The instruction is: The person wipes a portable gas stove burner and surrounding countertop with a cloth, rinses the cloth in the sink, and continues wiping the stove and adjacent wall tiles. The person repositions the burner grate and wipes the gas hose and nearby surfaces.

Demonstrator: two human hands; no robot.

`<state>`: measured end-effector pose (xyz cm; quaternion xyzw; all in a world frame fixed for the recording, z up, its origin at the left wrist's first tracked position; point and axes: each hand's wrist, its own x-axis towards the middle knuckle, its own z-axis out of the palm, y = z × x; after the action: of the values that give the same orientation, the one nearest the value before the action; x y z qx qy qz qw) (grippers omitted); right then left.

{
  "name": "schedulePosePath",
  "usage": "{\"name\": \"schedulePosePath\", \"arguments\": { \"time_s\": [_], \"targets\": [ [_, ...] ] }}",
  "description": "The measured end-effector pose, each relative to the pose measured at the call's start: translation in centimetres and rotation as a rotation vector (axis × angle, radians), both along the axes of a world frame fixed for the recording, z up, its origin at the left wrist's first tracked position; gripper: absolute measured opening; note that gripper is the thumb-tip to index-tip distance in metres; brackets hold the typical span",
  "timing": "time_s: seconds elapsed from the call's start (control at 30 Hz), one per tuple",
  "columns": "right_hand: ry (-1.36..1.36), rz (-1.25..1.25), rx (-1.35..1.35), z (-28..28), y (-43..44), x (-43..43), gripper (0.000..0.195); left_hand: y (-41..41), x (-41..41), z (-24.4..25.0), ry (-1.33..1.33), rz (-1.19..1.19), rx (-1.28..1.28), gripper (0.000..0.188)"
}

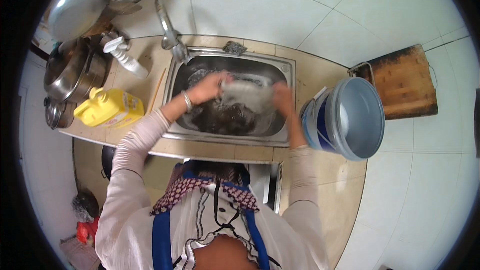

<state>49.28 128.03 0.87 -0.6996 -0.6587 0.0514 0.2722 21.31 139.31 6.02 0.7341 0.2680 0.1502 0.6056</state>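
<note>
Between my hands a wet greyish cloth [247, 95] is stretched over the metal sink [230, 140], blurred by motion. My left hand [209, 87], with a bangle at its wrist, grips the cloth's left end. At its right end, my right hand [283, 98] has hold of it, though blur hides the fingers. Dark water [232, 118] with some suds lies in the basin below. A metal faucet [174, 41] rises at the sink's back left corner, and a dark scouring pad [234, 47] rests at the back rim.
Left of the sink stand a yellow plastic jug [120, 108], a white spray bottle [129, 62], a wooden stick [157, 88] and steel pots [73, 75]. Pans [78, 7] hang above. A plastic bucket [330, 123] and an upright wooden cutting board [405, 82] are on the right.
</note>
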Motion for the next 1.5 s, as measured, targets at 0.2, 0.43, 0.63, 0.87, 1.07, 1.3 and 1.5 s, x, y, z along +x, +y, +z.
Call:
{"name": "schedulePosePath", "arguments": {
  "time_s": [0.2, 0.43, 0.63, 0.87, 1.07, 1.3, 1.5],
  "targets": [
    [-0.234, 0.461, -0.805, -22.0, -2.5, -8.9, 0.013, -3.0, -1.0, -22.2, 0.708, -0.521, 0.381, 0.031],
    [0.155, 0.555, -0.294, 1.7, 3.0, -11.8, 0.015, -3.3, 0.6, -9.3, -0.086, -0.068, -0.256, 0.048],
    [0.758, 0.357, 0.119, 20.5, 3.7, -6.8, 0.034, -1.1, 3.4, 13.4, -0.321, 0.15, -0.148, 0.021],
    [0.927, 0.215, 0.091, 13.2, 5.7, -10.1, 0.076, -0.1, 6.2, 28.7, -0.678, 0.165, -0.147, 0.016],
    [0.74, -0.075, -0.085, 1.0, 4.1, -12.2, 0.047, 0.7, 1.9, 29.3, -0.701, 0.538, -0.091, 0.019],
    [0.421, -0.154, -0.074, -0.9, 3.0, -9.5, 0.02, -1.4, 0.4, 3.0, -0.208, 0.513, -0.331, 0.021],
    [0.433, 0.131, 0.079, 5.4, 1.7, -14.8, 0.013, -3.4, 0.0, -6.8, -0.126, 0.17, -1.242, 0.06]
  ]
}}
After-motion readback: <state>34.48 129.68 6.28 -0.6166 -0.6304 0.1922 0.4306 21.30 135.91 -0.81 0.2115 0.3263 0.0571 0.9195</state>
